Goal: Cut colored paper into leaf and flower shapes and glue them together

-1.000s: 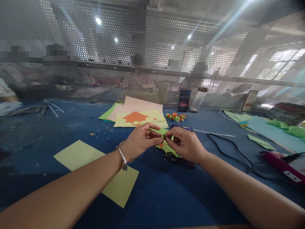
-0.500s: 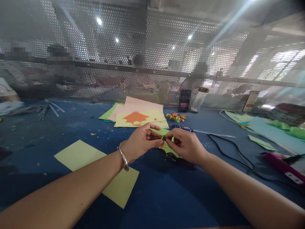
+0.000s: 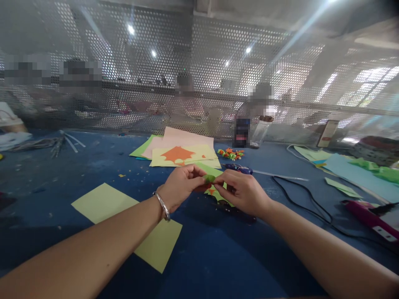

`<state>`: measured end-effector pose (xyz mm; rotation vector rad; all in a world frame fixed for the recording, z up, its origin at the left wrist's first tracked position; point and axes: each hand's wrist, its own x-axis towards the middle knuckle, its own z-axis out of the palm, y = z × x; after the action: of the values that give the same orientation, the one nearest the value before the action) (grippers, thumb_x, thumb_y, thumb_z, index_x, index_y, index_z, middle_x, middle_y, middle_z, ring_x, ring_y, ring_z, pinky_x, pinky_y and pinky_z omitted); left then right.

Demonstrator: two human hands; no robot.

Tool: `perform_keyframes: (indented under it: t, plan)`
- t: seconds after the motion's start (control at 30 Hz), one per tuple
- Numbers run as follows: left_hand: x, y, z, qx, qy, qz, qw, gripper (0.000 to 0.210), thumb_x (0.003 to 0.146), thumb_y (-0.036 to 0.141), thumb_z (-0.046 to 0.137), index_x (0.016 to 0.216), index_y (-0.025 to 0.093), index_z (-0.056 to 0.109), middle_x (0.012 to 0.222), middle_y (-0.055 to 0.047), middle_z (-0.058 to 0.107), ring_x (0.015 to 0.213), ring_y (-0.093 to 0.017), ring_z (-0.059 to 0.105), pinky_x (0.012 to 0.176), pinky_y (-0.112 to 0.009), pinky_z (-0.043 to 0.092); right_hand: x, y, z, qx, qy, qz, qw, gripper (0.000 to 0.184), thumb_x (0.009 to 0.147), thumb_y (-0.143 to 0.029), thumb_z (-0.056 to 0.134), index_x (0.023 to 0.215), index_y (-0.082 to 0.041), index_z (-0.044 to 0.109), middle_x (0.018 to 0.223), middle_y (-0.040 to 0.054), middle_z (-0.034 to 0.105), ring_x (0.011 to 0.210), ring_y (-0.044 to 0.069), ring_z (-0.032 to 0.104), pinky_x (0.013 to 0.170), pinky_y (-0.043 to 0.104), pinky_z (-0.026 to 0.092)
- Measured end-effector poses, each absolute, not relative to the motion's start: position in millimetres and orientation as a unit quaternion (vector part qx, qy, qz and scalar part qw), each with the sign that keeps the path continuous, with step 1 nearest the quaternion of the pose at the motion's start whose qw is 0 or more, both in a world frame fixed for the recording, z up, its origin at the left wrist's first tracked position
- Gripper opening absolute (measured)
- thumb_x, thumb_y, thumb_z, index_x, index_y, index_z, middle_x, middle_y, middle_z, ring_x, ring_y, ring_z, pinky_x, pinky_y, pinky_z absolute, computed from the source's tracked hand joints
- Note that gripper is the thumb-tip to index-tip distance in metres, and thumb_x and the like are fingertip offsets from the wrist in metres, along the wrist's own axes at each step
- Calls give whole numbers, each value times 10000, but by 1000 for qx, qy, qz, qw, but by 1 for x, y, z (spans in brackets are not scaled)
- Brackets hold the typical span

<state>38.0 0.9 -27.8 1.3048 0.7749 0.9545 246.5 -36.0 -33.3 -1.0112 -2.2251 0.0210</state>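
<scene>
My left hand point(image 3: 183, 186), with a silver bracelet at the wrist, pinches a small green paper piece point(image 3: 208, 178) between thumb and fingers. The fingertips of my right hand point(image 3: 246, 190) are closed at the same piece's right end. How the piece is folded cannot be made out. Beneath both hands lies a light green paper sheet point(image 3: 220, 197) with a scalloped cut edge, partly covered by my fingers. A small orange scrap point(image 3: 212, 190) rests on it. Just behind my right hand is a dark blue glue gun point(image 3: 238, 168) with a clear glue stick point(image 3: 282, 175) trailing to the right.
Yellow-green sheets point(image 3: 158, 245) lie under my left forearm. Stacked coloured paper point(image 3: 187, 137) with an orange cut-out point(image 3: 177, 154) is behind. A pile of small orange and green pieces point(image 3: 230, 154) sits beyond. At right are a black cable point(image 3: 307, 191) and magenta power strip point(image 3: 370, 218).
The green piece has turned and shows more of its surface at my left fingertips. My left fingers have curled closer together; my right hand has barely moved.
</scene>
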Motion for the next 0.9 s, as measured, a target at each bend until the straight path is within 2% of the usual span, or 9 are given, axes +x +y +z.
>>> perform_keyframes:
  t: [0.13,0.27,0.37,0.43,0.5,0.67,0.77,0.83,0.9]
  plan:
    - [35,0,-23,591,383,422,571,128,798,164,741,860,158,630,806,-27,714,740,-141,711,717,-279,553,252,-32,-28,-425,-848,16,317,150,959,-291,573,960,-199,693,859,26,687,663,116,594,602,230,426]
    - [32,0,-20,607,413,427,529,112,828,219,717,880,174,629,838,-54,729,777,-175,726,649,-273,539,280,-20,-20,-566,-778,-23,270,202,914,-383,599,881,-220,713,784,14,711,616,137,595,559,245,385]
    - [31,1,-21,590,417,446,529,118,825,235,710,898,188,631,832,-46,720,745,-178,720,612,-282,535,308,-8,-19,-687,-700,-42,193,232,861,-441,624,824,-237,728,741,31,722,649,181,623,517,255,316]
    - [31,3,-21,569,416,460,541,112,814,205,705,900,188,634,833,-42,710,716,-170,711,607,-286,536,325,0,-21,-732,-661,-24,162,248,837,-465,635,821,-237,732,803,59,740,688,205,642,522,265,309]
    - [31,5,-22,552,409,475,550,116,806,169,698,901,179,634,840,-40,699,700,-154,701,619,-284,540,336,7,-25,-751,-644,6,146,241,792,-459,679,768,-224,723,781,84,732,700,226,645,536,275,322]
    - [31,8,-21,523,401,500,562,169,784,118,701,927,149,617,832,-44,695,684,-127,683,642,-262,529,349,19,-32,-745,-638,109,162,241,707,-402,777,627,-201,673,567,40,648,559,193,614,528,276,377]
    - [30,9,-21,516,401,496,572,229,770,133,727,959,158,600,819,-42,708,700,-138,691,632,-256,509,351,21,-38,-737,-616,199,195,258,734,-356,754,573,-190,641,416,-6,534,410,145,531,474,272,367]
    - [29,10,-22,515,400,494,574,277,759,152,750,982,170,588,810,-38,716,715,-150,698,625,-257,499,352,22,-41,-732,-586,254,237,243,755,-339,723,590,-182,639,404,-19,510,372,127,498,441,266,364]
    - [28,11,-22,514,404,494,573,302,746,171,770,986,177,586,803,-36,719,716,-155,697,612,-256,487,352,22,-44,-723,-548,304,293,189,748,-325,711,650,-177,645,461,-10,555,393,132,528,424,258,400]
